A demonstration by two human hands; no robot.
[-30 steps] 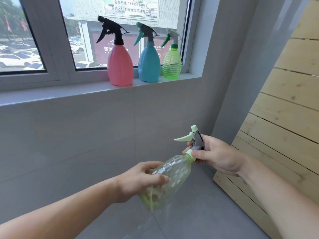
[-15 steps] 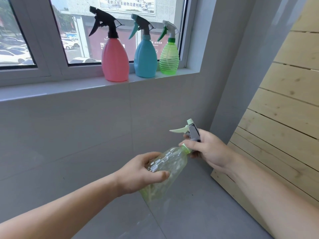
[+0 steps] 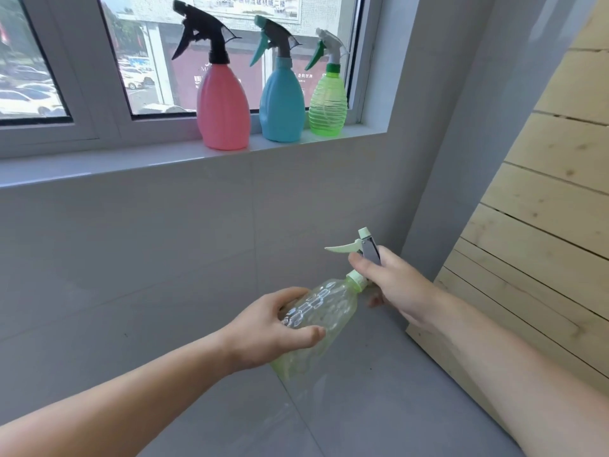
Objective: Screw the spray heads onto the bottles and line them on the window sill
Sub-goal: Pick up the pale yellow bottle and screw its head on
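A clear pale-green bottle (image 3: 324, 311) is tilted in the air below the window sill (image 3: 131, 159), neck up to the right. My left hand (image 3: 273, 331) is wrapped around its body. My right hand (image 3: 392, 285) grips the pale-green and grey spray head (image 3: 359, 247) seated on the bottle's neck, trigger pointing left. On the sill stand three bottles with heads on, side by side: a pink bottle (image 3: 222, 107) with a black head, a blue bottle (image 3: 280, 100) with a teal head, and a green ribbed bottle (image 3: 328, 103) at the right end.
Grey tiled wall (image 3: 164, 258) runs under the sill, with grey floor below. A pale wooden plank panel (image 3: 543, 225) leans at the right, close to my right arm. The sill's left part is bare. Parked cars show through the window (image 3: 29, 90).
The view has shifted a little, so the sill bottles sit lower and further right. The held bottle has tilted slightly, and my right hand has shifted its grip on the spray head.
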